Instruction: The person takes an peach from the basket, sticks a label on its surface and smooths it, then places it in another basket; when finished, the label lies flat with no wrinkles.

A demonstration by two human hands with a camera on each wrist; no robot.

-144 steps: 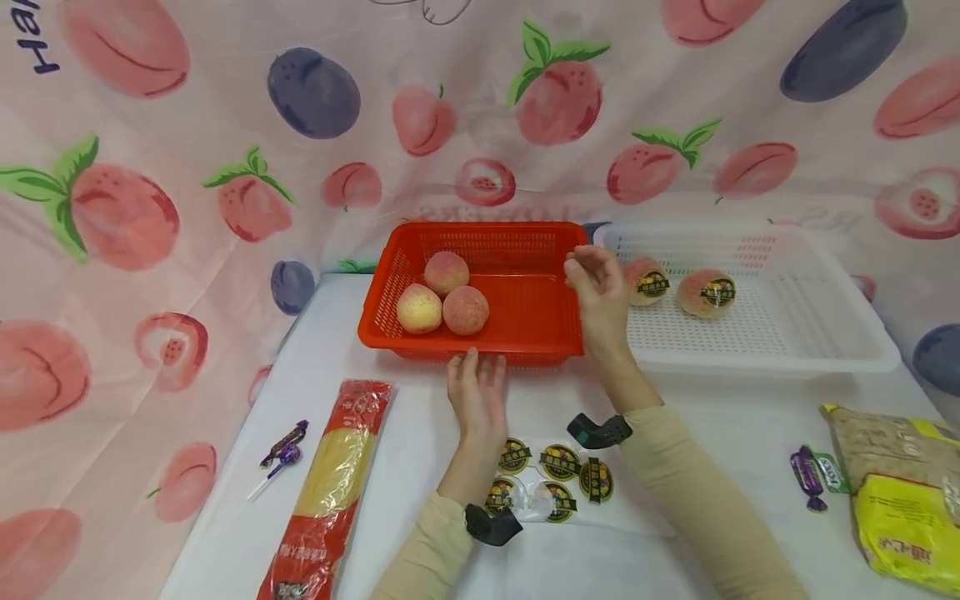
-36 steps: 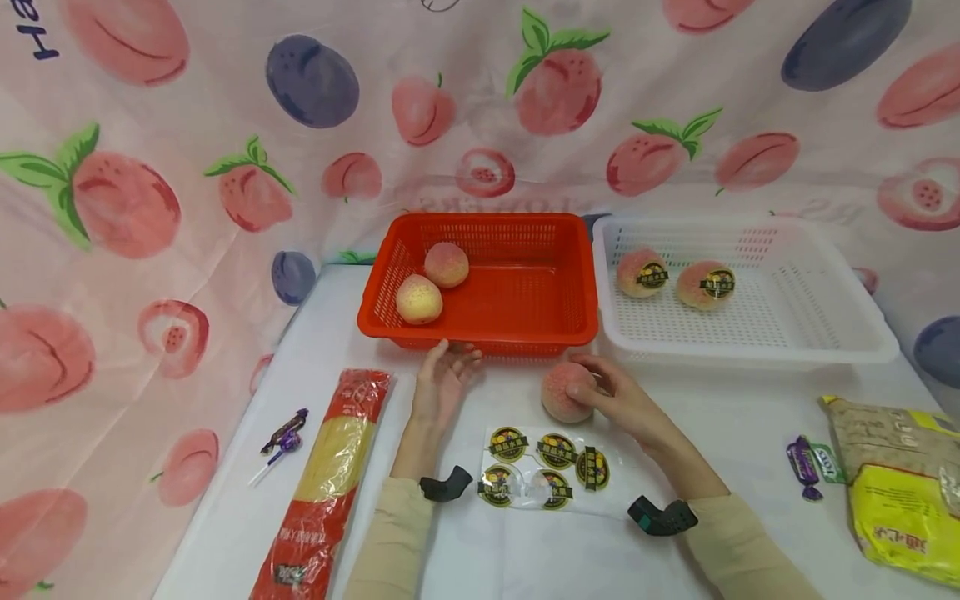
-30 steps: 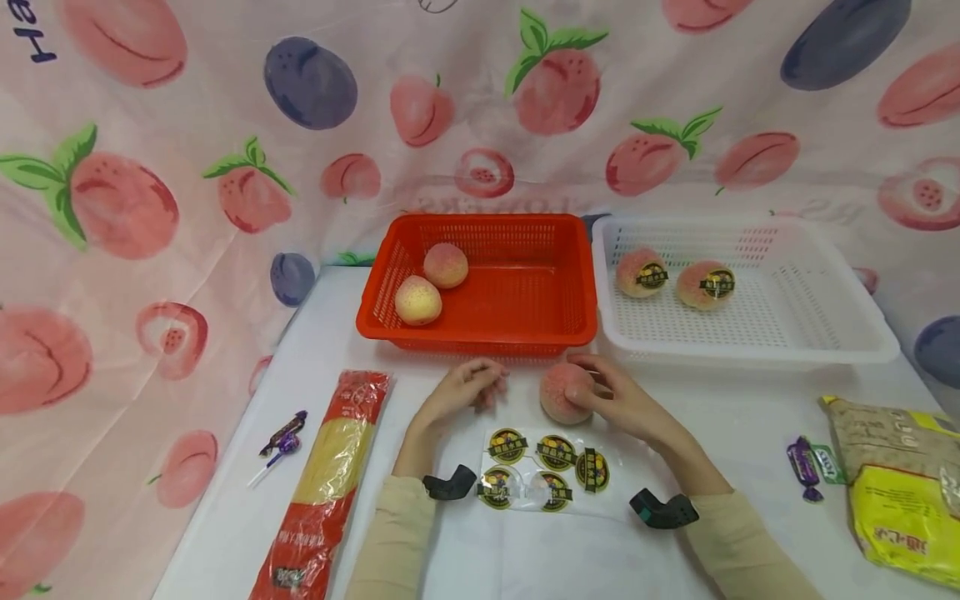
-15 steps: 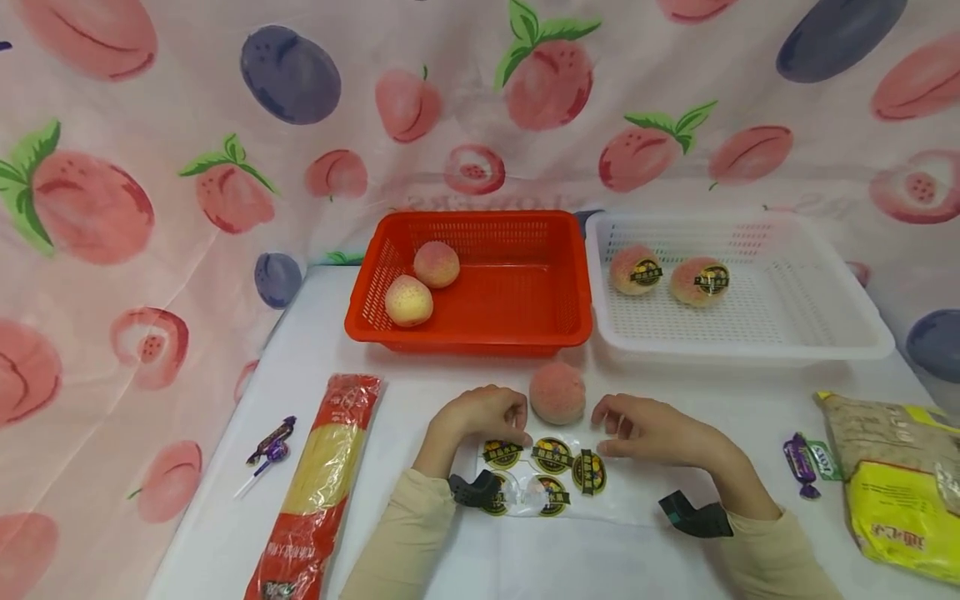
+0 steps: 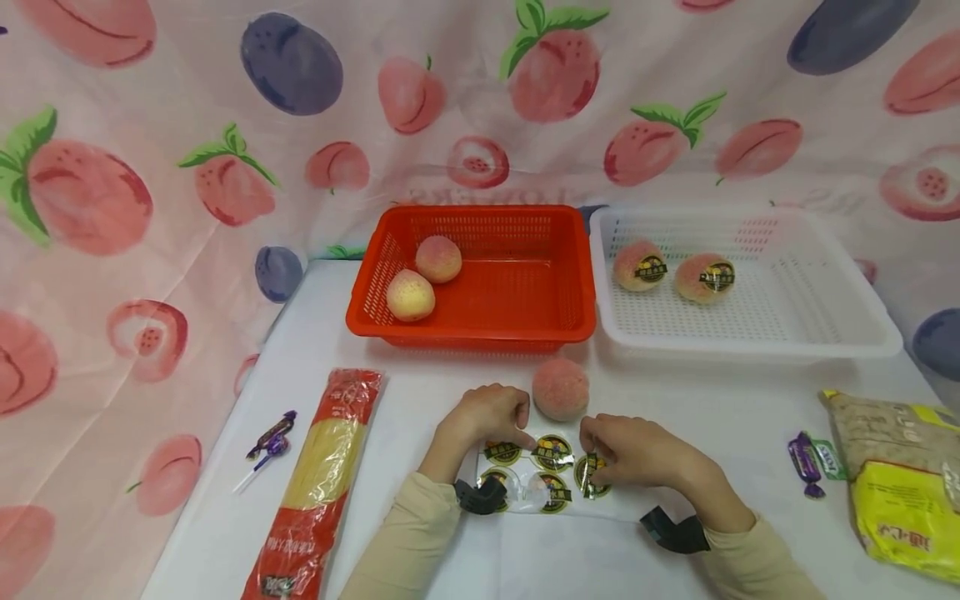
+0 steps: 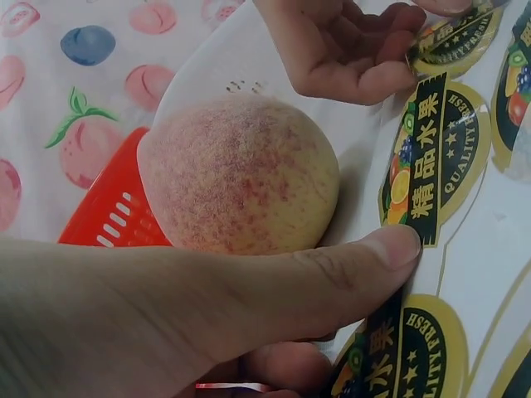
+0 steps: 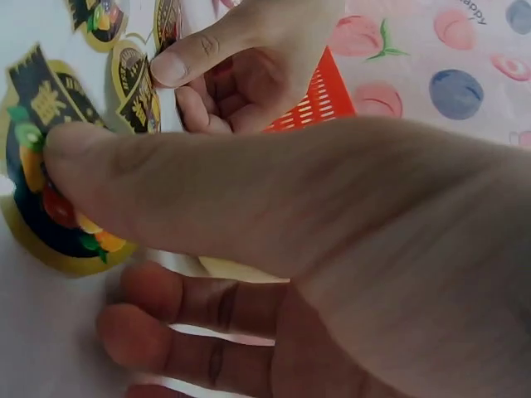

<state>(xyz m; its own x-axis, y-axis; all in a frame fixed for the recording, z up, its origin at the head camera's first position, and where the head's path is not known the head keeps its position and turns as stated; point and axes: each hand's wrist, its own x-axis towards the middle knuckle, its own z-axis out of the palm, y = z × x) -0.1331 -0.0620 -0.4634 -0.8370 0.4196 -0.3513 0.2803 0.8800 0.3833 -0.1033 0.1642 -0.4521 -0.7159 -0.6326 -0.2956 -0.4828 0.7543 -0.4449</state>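
A sheet of round black-and-gold fruit stickers lies in front of the person. My left hand grips its far edge, the thumb on top beside a sticker and the fingers curled at the rim. My right hand has its thumb on the rightmost sticker, fingers bent at the sheet's edge; their tips are partly hidden in the head view. A loose peach sits on the table just beyond the sheet, between the hands, untouched.
A red basket with two plain peaches stands behind. Right of it, a white basket holds two stickered peaches. Packaged noodles, a wrapped candy and a lollipop lie left; candies and bags lie right.
One peach left the red basket and was put down on the table by the right hand, which let go. Both hands then came down to the sticker sheet, the right moving in last.
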